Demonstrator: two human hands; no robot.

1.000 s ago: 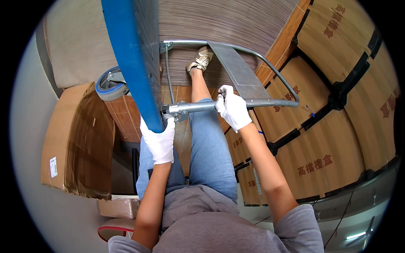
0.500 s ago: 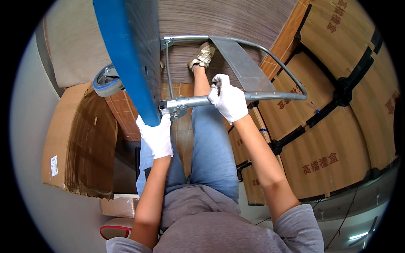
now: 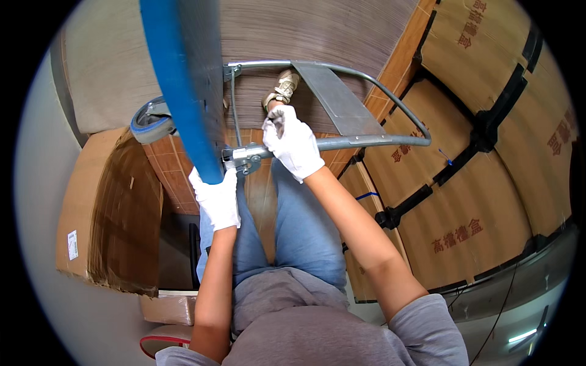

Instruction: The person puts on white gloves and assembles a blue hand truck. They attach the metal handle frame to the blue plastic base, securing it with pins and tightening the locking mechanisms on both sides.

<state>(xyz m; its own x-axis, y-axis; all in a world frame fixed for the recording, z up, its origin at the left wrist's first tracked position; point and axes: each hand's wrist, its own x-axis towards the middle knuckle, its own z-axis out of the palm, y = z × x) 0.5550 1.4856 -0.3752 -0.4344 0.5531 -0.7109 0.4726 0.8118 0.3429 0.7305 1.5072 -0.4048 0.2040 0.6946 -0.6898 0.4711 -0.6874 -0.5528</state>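
Note:
A platform trolley stands on its side in front of me, its blue deck upright and edge-on. From the deck's right side extends a bent metal tube handle with a flat grey plate across it. My left hand, in a white glove, is closed on the near end of the deck. My right hand, gloved alike, is closed round the handle's near tube, just right of the metal hinge bracket. A grey-and-blue caster wheel shows on the deck's left side.
Large cardboard boxes with black corner braces stand along the right. An open carton is at the left beside the wall. My shoe is on the floor beneath the handle frame. A wrapped package lies lower left.
My right hand has slid left along the tube, closer to the hinge bracket. The trolley's handle and my left hand appear slightly farther left in the view.

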